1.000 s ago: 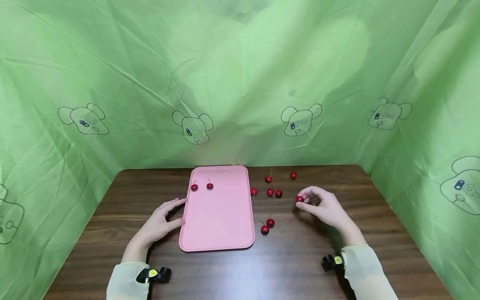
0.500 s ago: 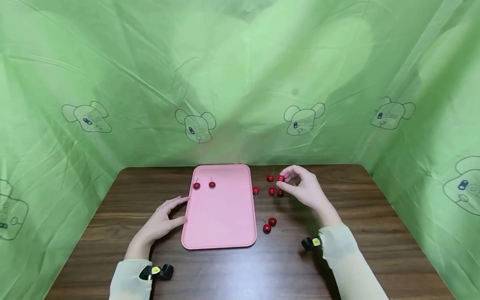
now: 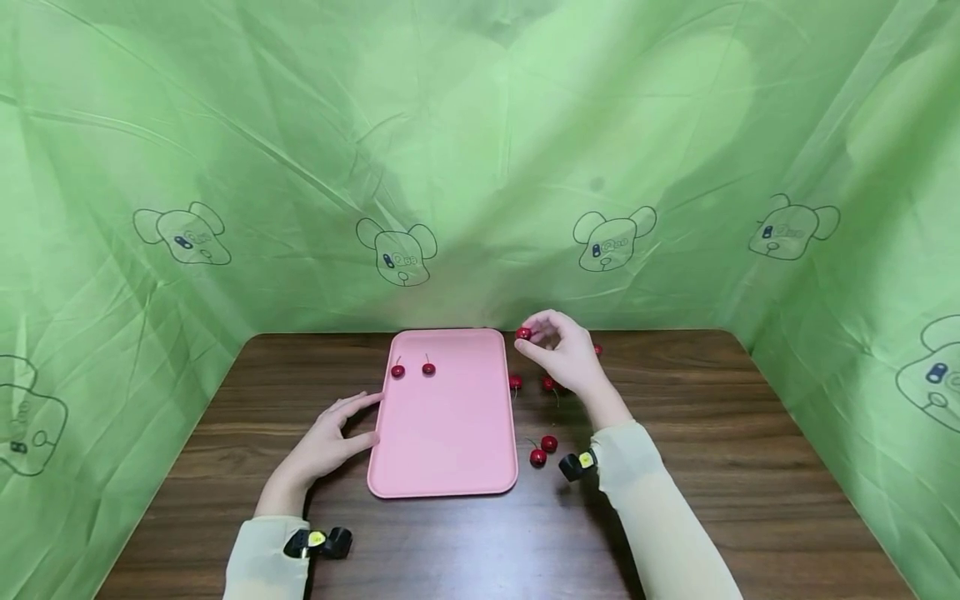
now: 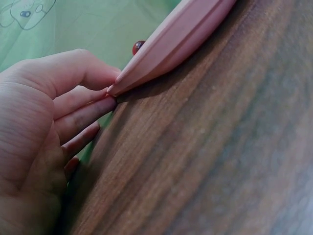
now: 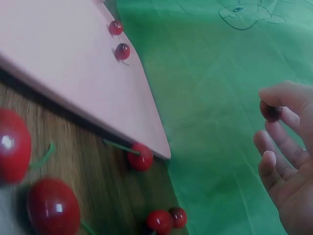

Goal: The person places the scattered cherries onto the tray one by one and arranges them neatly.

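My right hand (image 3: 567,358) pinches a red cherry (image 3: 523,332) between thumb and fingertips, raised near the tray's far right corner. In the right wrist view the held cherry (image 5: 270,111) looks dark, and the other fingers are loosely bent. The fingers and thumb of my left hand (image 3: 326,446) touch the left rim of a pink tray (image 3: 450,450). Up close, their tips meet the tray's edge (image 4: 151,61). Two stemmed cherries, one at the left (image 3: 397,371) and another beside it (image 3: 428,368), lie in the tray's far part.
Right of the tray, one cherry (image 3: 515,382) lies against its edge. Two more, a nearer cherry (image 3: 537,457) and its neighbour (image 3: 549,443), sit closer to me. Others are partly hidden behind my right hand. A green curtain (image 3: 480,208) rises behind the wooden table (image 3: 675,417).
My right hand has carried the pinched cherry left and away from me, from the table's right side towards the tray. The left hand stays at the tray's rim. The view has shifted slightly.
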Available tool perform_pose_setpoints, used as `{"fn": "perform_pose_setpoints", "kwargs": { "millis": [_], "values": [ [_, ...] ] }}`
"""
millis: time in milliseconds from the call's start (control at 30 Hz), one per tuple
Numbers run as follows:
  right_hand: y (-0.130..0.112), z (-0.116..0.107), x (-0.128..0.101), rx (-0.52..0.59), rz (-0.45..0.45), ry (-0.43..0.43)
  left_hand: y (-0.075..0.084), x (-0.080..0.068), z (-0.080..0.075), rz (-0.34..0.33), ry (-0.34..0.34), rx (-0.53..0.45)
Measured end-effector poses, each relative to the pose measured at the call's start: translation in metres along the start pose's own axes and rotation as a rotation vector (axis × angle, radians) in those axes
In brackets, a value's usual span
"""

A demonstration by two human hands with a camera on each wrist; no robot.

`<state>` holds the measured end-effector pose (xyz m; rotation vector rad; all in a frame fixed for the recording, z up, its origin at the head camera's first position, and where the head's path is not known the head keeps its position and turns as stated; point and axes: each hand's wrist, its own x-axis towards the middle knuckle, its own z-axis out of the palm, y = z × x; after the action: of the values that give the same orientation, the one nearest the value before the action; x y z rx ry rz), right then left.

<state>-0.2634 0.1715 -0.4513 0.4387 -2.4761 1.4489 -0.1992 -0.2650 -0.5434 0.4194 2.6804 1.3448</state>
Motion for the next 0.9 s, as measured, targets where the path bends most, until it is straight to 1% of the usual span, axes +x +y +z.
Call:
{"fn": "perform_pose_setpoints", "kwargs": {
  "millis": [133, 267, 433, 533, 667, 900],
  "values": [
    [-0.002, 0.010, 0.004, -0.005, -0.003, 0.003, 0.001, -0.001, -0.001, 0.012, 0.007, 0.009],
    [-0.001, 0.021, 0.005, 0.005, 0.016, -0.003, 0.002, -0.001, -0.001, 0.025, 0.011, 0.015],
    [-0.002, 0.040, 0.006, 0.020, 0.043, -0.022, 0.002, -0.001, 0.000, 0.008, 0.011, 0.009],
    [-0.002, 0.053, 0.007, 0.016, 0.083, -0.031, 0.002, -0.001, 0.000, -0.003, 0.004, 0.012],
    [0.000, 0.071, 0.009, -0.006, 0.126, -0.069, 0.000, -0.001, 0.001, -0.007, -0.003, 0.018],
    [0.002, 0.097, 0.013, -0.061, 0.119, -0.152, -0.003, 0.001, 0.000, 0.010, 0.001, 0.019]
  ]
}}
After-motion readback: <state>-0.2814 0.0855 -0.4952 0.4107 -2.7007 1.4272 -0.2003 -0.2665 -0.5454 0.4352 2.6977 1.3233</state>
